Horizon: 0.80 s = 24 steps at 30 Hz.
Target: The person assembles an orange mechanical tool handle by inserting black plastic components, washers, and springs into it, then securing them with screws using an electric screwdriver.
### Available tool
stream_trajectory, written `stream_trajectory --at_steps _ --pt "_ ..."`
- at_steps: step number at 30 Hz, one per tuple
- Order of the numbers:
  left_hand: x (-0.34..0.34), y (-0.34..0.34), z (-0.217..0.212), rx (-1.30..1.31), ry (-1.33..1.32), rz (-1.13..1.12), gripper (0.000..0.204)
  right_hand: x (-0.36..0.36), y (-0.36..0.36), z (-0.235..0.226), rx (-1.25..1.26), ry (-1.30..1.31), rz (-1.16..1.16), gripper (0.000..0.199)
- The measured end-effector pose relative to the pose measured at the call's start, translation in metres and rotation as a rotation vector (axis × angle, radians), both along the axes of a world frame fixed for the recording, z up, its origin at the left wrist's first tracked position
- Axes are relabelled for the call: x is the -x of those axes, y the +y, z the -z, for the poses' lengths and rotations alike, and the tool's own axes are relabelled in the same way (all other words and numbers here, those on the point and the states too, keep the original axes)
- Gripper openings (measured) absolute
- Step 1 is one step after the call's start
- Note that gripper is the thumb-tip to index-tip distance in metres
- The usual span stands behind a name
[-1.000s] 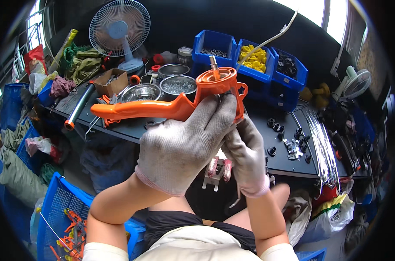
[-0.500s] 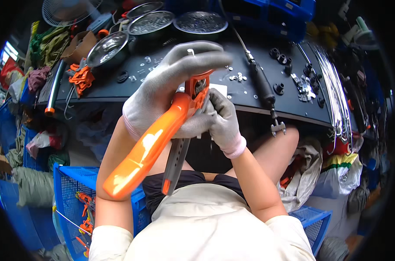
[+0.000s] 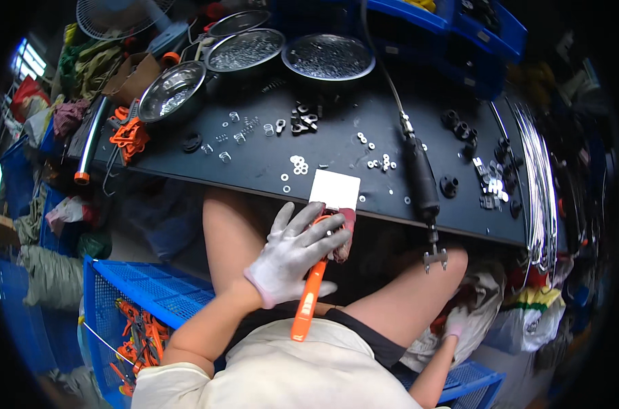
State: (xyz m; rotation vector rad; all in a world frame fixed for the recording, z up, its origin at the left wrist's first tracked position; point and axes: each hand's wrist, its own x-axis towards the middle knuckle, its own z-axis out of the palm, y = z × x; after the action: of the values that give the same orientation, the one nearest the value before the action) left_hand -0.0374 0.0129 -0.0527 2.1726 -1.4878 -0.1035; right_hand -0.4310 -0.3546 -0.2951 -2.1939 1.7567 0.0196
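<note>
My left hand (image 3: 292,252), in a grey-white glove, lies over the head of an orange-handled tool (image 3: 308,303), its fingers spread and stretched out. The tool's long handle points down toward my lap. Its head is mostly hidden under my fingers, against a worn reddish block (image 3: 347,235) at the table's front edge. A white square plate (image 3: 335,187) sits just beyond that block. Low on the right, my gloved right hand (image 3: 457,320) is at the mouth of a whitish sack (image 3: 478,327) holding orange pieces. Its fingertips are hidden there.
On the dark table (image 3: 255,163) lie washers (image 3: 299,165), springs (image 3: 240,138) and black fittings (image 3: 449,184). Metal bowls (image 3: 328,58) stand at the back. A black power driver (image 3: 418,177) hangs on a cable. A blue crate (image 3: 152,286) with orange tools stands left of my legs.
The orange-handled tool has come down from above the table to the table's front edge. My right hand has left it and moved to the sack. My left hand's fingers now spread over it.
</note>
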Motion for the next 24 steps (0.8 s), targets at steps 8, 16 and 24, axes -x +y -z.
stream_trajectory --at_steps 8,16,24 --pt "-0.174 -0.022 -0.058 0.243 0.388 -0.423 0.033 0.049 -0.036 0.174 -0.439 0.397 -0.423 0.051" --pt "-0.299 -0.102 0.011 -0.398 -0.052 -0.751 0.031 0.091 -0.03 0.159 -0.417 0.156 -0.397 0.061" --pt "-0.291 -0.077 0.008 -0.42 -0.146 -0.638 0.045 -0.004 0.032 -0.047 0.1 -0.081 -0.101 0.036"
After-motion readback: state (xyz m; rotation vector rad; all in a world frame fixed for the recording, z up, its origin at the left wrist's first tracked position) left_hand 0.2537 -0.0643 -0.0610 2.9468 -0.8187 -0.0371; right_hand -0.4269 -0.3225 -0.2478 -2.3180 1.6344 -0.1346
